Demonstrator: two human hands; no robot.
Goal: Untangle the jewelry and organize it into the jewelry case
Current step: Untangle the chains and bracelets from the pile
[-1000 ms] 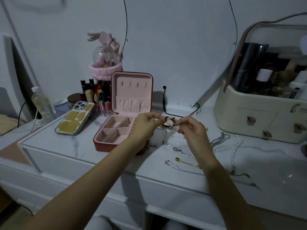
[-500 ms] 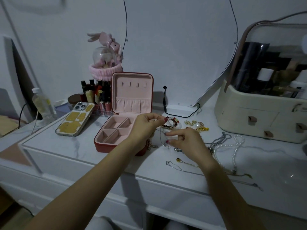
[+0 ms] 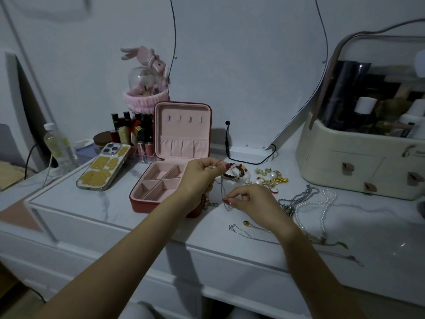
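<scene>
We see the left hand (image 3: pixel 202 174) pinching the top of a thin chain (image 3: pixel 222 192) while the right hand (image 3: pixel 250 203) pinches its lower end, above the middle of the tabletop (image 3: pixel 161 226). The open jewelry case (image 3: pixel 161 180) stands just left of them, its compartments bare.

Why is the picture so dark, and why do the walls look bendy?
Head view: the room is dim and bluish, so the thin chain pinched between the left hand and right hand barely shows; the wide-angle lens bows the mirror's edge and the table edge; a few small glints mark the tabletop at lower right.
</scene>
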